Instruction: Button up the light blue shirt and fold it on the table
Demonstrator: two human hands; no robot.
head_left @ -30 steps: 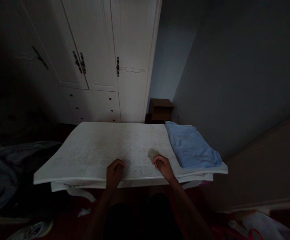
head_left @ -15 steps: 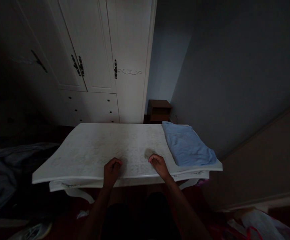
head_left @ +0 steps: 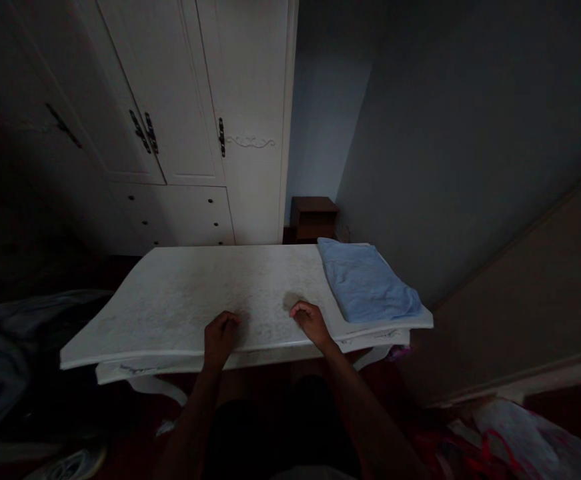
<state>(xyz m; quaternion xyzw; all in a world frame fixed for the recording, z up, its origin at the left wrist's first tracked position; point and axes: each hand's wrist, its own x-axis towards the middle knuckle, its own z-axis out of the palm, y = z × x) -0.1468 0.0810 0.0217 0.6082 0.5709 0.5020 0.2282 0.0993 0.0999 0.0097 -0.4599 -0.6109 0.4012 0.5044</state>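
Both my hands rest on the near edge of a white table (head_left: 170, 300) in a dim room. My left hand (head_left: 220, 337) lies on the tabletop with its fingers curled into a loose fist, and nothing shows in it. My right hand (head_left: 310, 321) sits a little to the right, fingers likewise curled under, holding nothing that I can see. A folded light blue towel (head_left: 365, 283) lies on the table's right end, a short way right of my right hand and apart from it.
A white wardrobe (head_left: 190, 113) with dark handles and drawers stands behind the table. A small brown nightstand (head_left: 313, 217) sits in the far corner by the grey wall. Dark bedding (head_left: 5, 347) lies at the left. A plastic bag (head_left: 515, 443) and clutter lie on the floor at lower right.
The view has drifted, so the table and towel sit slightly further left in the picture. My hands keep their curled pose on the table's near edge.
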